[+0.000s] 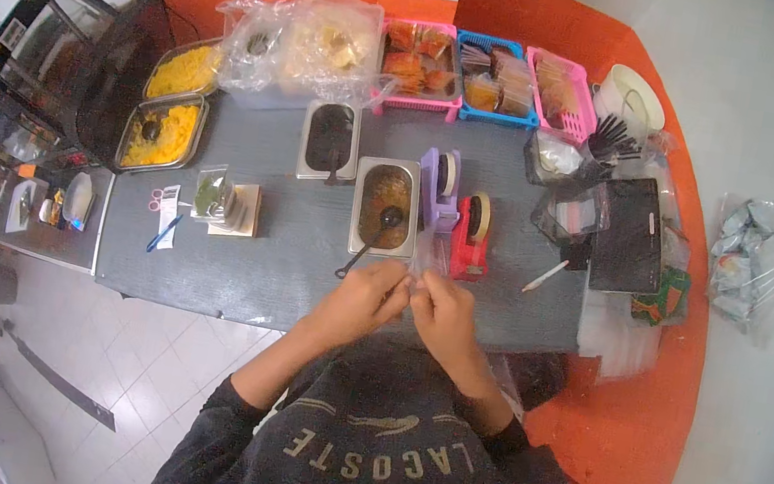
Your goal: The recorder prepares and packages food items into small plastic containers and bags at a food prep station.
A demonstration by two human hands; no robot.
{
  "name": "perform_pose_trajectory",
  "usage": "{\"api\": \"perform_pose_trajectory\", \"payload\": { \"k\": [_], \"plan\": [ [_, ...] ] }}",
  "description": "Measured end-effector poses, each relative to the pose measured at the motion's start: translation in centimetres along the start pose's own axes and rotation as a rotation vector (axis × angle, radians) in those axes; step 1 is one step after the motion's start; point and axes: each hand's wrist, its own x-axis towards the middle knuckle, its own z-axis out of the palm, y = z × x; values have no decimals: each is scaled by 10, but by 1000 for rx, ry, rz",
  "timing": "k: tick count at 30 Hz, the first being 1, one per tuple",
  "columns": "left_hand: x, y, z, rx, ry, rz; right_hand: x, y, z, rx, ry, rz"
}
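My left hand [373, 293] and my right hand [443, 309] meet above the table's front part, fingertips almost touching. Between them they pinch a small clear plastic bag [433, 251], which stands up toward the tape dispensers. Just beyond my left hand is a steel container of brown sauce [389, 193] with a black ladle [377, 229] in it, its handle slanting toward me. A purple tape dispenser [440, 209] and a red tape dispenser [471, 236] stand beyond my right hand. Farther back sits a second steel container [329, 140] with dark contents.
On the left are trays of yellow food [161, 134], a filled bag on a stack [212, 195], and a blue pen [164, 233] on a paper slip. Pink and blue baskets [498, 117] line the back. A white pen [545, 276] and a black tablet [627, 234] lie right.
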Motion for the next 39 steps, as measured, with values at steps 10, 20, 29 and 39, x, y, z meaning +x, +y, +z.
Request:
{"api": "perform_pose_trajectory", "payload": {
  "k": [10, 20, 29, 39],
  "plan": [
    [-1, 11, 9, -111, -87, 103, -7, -4, -25, -117, -123, -67],
    [2, 0, 25, 157, 234, 127, -8, 5, -22, -174, 257, 31],
    [17, -7, 36, -1549, -22, -512, -13, 7, 8, 1089, 528, 647],
    [17, 12, 19, 85, 155, 115, -10, 5, -23, 1117, -45, 663]
  ]
}}
